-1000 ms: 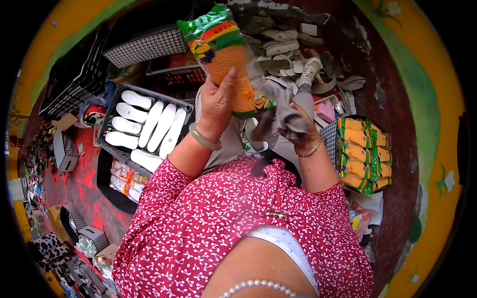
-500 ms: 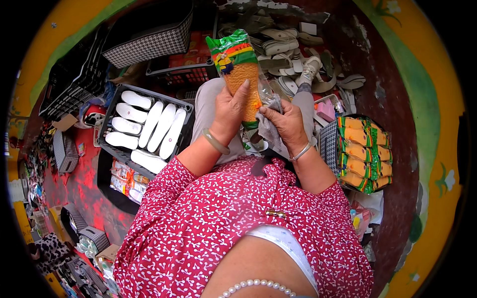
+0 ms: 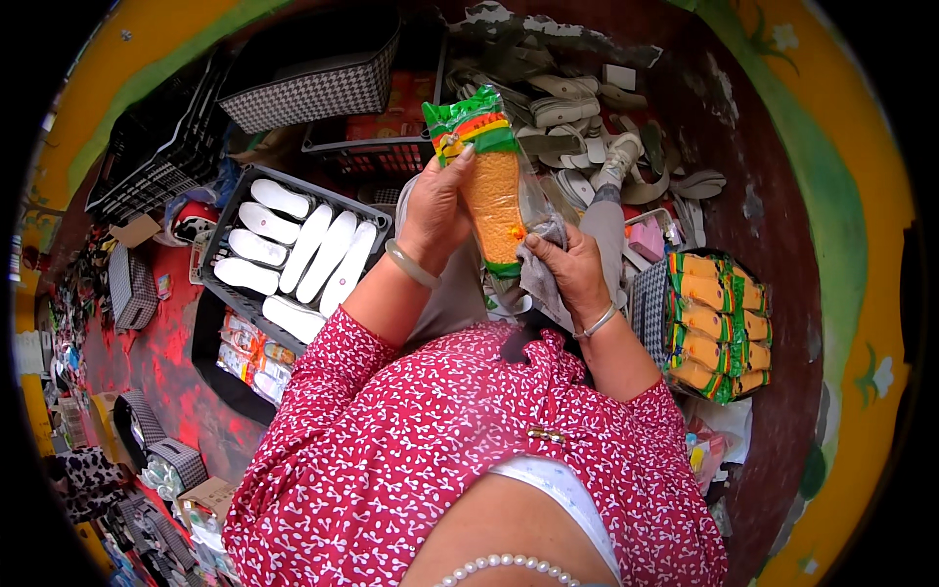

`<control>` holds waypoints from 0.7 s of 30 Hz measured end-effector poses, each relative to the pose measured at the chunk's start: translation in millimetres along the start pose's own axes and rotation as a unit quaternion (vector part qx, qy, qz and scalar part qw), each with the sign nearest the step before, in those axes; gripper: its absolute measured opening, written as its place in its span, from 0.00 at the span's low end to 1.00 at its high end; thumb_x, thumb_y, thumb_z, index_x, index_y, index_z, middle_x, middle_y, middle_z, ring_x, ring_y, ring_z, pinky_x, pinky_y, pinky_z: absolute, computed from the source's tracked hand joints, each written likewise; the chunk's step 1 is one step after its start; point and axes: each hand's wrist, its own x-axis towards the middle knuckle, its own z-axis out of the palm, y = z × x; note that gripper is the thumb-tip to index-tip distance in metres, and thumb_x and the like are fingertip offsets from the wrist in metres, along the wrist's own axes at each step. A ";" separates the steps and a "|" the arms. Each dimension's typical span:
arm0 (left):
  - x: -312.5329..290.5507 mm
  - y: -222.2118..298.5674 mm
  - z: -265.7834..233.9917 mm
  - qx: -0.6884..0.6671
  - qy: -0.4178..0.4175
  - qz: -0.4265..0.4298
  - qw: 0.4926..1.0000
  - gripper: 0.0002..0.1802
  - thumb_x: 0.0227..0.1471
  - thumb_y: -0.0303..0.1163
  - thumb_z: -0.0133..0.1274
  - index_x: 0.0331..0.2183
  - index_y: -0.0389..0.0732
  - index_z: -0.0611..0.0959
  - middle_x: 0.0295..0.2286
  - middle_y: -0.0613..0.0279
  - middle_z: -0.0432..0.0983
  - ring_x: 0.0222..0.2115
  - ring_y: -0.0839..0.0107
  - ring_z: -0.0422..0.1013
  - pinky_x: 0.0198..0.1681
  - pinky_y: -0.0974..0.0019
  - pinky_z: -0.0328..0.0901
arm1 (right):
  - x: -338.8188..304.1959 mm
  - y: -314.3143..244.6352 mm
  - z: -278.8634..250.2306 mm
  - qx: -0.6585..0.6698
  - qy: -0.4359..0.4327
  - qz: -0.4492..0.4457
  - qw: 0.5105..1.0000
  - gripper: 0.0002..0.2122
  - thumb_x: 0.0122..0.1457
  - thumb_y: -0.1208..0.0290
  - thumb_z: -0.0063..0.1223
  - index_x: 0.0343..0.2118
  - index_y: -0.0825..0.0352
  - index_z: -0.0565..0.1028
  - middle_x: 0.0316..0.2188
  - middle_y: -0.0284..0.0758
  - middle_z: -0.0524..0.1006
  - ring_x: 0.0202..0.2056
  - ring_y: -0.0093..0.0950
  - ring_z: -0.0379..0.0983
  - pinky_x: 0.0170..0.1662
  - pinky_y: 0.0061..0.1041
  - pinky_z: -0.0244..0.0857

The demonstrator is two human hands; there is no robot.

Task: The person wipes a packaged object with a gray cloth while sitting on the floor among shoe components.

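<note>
In front of my lap I hold a packet of insoles [image 3: 494, 201]: orange and textured, sealed in a clear bag with green, yellow and red bands at the top and a green strip at the bottom. My left hand [image 3: 436, 203] is closed on its left edge, the thumb lying over the front near the coloured top. A crumpled grey cloth [image 3: 541, 279] is bunched in my right hand [image 3: 575, 272], whose thumb presses at the packet's lower right side. Part of the cloth lies behind the bag, and the left fingers behind the packet are hidden.
A dark crate [image 3: 377, 223] of white insoles stands at the left. On the right, a houndstooth basket [image 3: 648, 298] holds several similar packets [image 3: 719, 328]. Loose sandals [image 3: 562, 108] pile up ahead, and a larger houndstooth basket [image 3: 313, 96] sits at the far left.
The packet has come slightly lower in view. My left thumb has shifted from its middle up toward the coloured top. My right hand still holds the cloth at the lower right side.
</note>
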 end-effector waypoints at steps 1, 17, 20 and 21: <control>-1.0 0.1 1.7 -0.003 0.004 0.006 1.000 0.15 0.56 0.29 0.43 0.45 0.36 0.70 0.40 0.58 0.72 0.40 0.66 0.70 0.46 0.62 0.65 | -0.3 0.6 -0.2 -0.008 0.000 -0.002 1.000 0.07 0.53 0.72 0.57 0.31 0.70 0.75 0.24 0.29 0.77 0.24 0.15 0.71 0.28 0.14 0.64; 6.8 61.3 -25.0 0.079 0.066 0.213 0.972 0.16 0.56 0.27 0.42 0.47 0.34 0.68 0.41 0.54 0.71 0.42 0.61 0.70 0.46 0.59 0.66 | -11.6 -2.1 -34.2 0.089 0.027 0.098 0.991 0.09 0.53 0.71 0.55 0.34 0.70 0.74 0.26 0.32 0.76 0.24 0.20 0.72 0.30 0.17 0.66; -1.1 62.5 -18.1 0.111 0.024 0.141 0.983 0.16 0.55 0.26 0.43 0.46 0.34 0.69 0.41 0.54 0.71 0.42 0.63 0.70 0.46 0.61 0.66 | -8.2 -2.8 -64.5 0.178 0.005 0.094 0.980 0.14 0.57 0.67 0.50 0.41 0.72 0.71 0.33 0.38 0.76 0.32 0.27 0.74 0.35 0.20 0.69; -6.8 56.2 -14.9 0.128 0.020 0.115 0.985 0.16 0.54 0.26 0.44 0.46 0.34 0.70 0.42 0.54 0.71 0.43 0.65 0.70 0.47 0.62 0.65 | -8.5 -19.9 -57.8 0.214 0.006 0.074 0.974 0.15 0.58 0.65 0.48 0.42 0.72 0.70 0.35 0.39 0.76 0.34 0.28 0.74 0.37 0.21 0.69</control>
